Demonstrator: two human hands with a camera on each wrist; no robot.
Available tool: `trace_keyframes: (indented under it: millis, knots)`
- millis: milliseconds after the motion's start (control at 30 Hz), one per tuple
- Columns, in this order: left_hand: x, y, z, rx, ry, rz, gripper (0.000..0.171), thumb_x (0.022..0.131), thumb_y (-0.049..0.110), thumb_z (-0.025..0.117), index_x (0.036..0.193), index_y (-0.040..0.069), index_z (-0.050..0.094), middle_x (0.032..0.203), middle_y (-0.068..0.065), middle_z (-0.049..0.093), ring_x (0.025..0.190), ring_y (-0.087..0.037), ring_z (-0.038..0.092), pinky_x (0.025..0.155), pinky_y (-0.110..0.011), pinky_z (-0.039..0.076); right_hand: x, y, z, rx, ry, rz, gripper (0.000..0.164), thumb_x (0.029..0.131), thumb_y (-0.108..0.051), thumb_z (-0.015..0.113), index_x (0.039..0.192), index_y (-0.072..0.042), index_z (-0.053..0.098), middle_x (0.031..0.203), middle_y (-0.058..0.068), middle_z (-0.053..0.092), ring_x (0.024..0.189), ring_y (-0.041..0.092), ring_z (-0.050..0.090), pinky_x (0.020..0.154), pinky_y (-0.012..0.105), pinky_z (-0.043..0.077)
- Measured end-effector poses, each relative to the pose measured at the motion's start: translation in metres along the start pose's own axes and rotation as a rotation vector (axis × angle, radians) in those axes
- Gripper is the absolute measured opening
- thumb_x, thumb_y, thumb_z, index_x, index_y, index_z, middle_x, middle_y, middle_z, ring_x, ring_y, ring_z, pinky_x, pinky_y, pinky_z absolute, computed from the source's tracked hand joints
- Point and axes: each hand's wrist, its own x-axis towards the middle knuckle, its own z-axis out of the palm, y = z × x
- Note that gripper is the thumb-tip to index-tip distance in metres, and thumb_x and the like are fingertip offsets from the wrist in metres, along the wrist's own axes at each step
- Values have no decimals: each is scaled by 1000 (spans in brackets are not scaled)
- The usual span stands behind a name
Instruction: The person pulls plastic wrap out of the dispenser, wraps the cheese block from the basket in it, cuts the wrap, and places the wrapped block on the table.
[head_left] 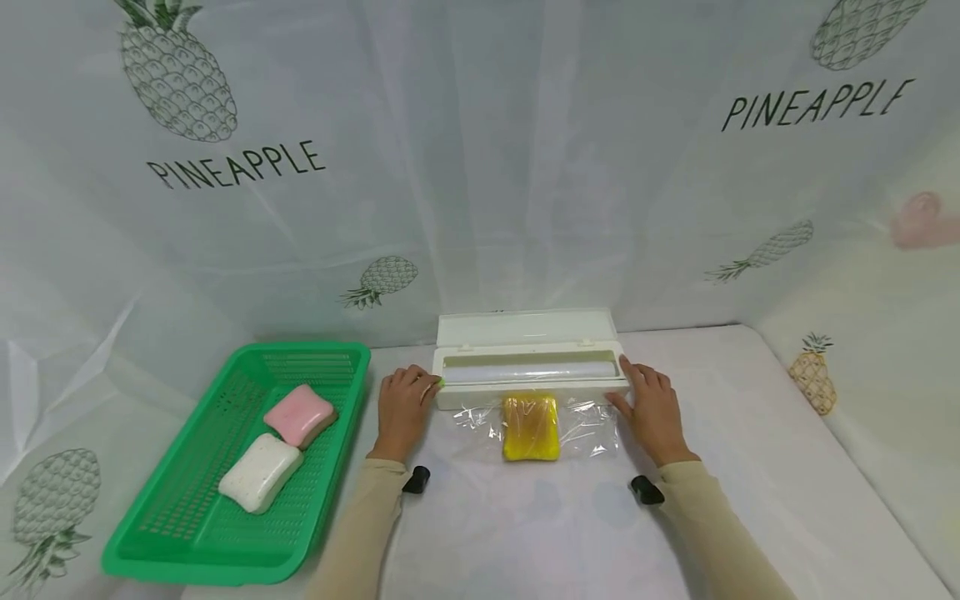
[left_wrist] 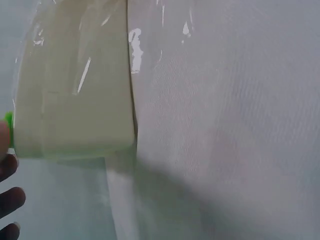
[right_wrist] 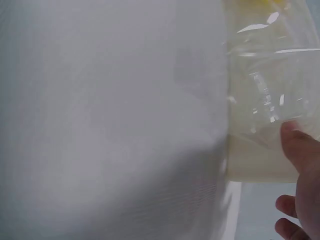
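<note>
Since both sleeves (head_left: 363, 525) come in from the near edge, they sit closest, w/ 2 black wrist mounts (head_left: 647, 490) by the cuffs. Near L, a green basket (head_left: 210, 575) holds 2 soap-like bars, a pink bar (head_left: 300, 415) & a white bar (head_left: 260, 472), just beside each other.

Mid-table, on the near side of the white box (head_left: 472, 398), lies the yellow block (head_left: 532, 439), w/ clear film (head_left: 592, 429) over at least its far part. Block's prob. light & a bit soft; best taken by its L & R sides, no hard squeeze. Film looks thin, slick, easy to crease or tear; take it by the near corners, even tension.

L hand (head_left: 403, 412) is at the box's L end: 1 digit meets the green tab (left_wrist: 9, 122), other fingers spread apart; can't tell if it pinches the tab or only presses it. R hand (head_left: 654, 412) grips the R end, thumb on the film at the front face, fingers bent around the corner.

Box is prob. stiff, lightish plastic, apt to slide if pushed; ends are the best hold. Inside, a pale roll (head_left: 525, 372); behind it, the raised lid (head_left: 525, 328). Farthest: pineapple-print curtain (head_left: 525, 183).
</note>
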Motion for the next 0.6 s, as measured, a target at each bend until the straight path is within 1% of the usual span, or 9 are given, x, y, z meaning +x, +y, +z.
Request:
trace_keyframes:
  millis: [100, 167, 200, 300, 433, 600]
  knots:
    - [-1, 0, -1, -1, -15, 24, 33, 82, 31, 71, 111, 16, 68, 100, -2, 56, 94, -24, 51, 83, -42, 38, 2, -5, -3, 12, -15, 3, 71, 77, -25, 75, 137, -6, 43, 120, 23, 49, 107, 45, 41, 86, 57, 34]
    - [0, 4, 2, -4, -30, 60, 39, 80, 34, 72, 115, 17, 67, 103, -2, 55, 96, -25, 50, 84, -42, 37, 2, -6, -7, 13, -22, 4, 70, 76, -24, 76, 136, -5, 45, 120, 23, 48, 107, 45, 41, 86, 57, 34]
    - [0, 6, 3, -6, -30, 79, 39, 79, 35, 73, 113, 18, 67, 103, -1, 55, 97, -25, 50, 83, -42, 37, 2, -7, -8, 12, -26, 1, 70, 76, -24, 76, 136, -5, 45, 120, 24, 47, 107, 45, 41, 86, 57, 34]
    - [1, 8, 7, 0, -24, 108, 30, 78, 33, 73, 105, 19, 71, 99, 1, 55, 96, -23, 49, 84, -42, 37, 3, -10, -10, 13, -29, -14, 68, 75, -23, 77, 133, -5, 48, 121, 25, 46, 107, 45, 41, 86, 57, 34]
    - [1, 8, 12, 3, -8, 112, 23, 79, 31, 73, 99, 22, 73, 96, 6, 56, 95, -19, 49, 85, -38, 36, 4, -13, -12, 28, 14, -46, 59, 72, -19, 79, 125, -6, 55, 121, 24, 46, 107, 44, 42, 85, 55, 35]
    - [1, 10, 16, -21, 52, 137, 14, 78, 27, 74, 90, 22, 76, 91, 8, 58, 92, -17, 50, 83, -36, 37, 2, -16, -13, 69, 74, -91, 42, 71, -14, 80, 110, -8, 66, 119, 20, 48, 106, 40, 44, 83, 51, 35]
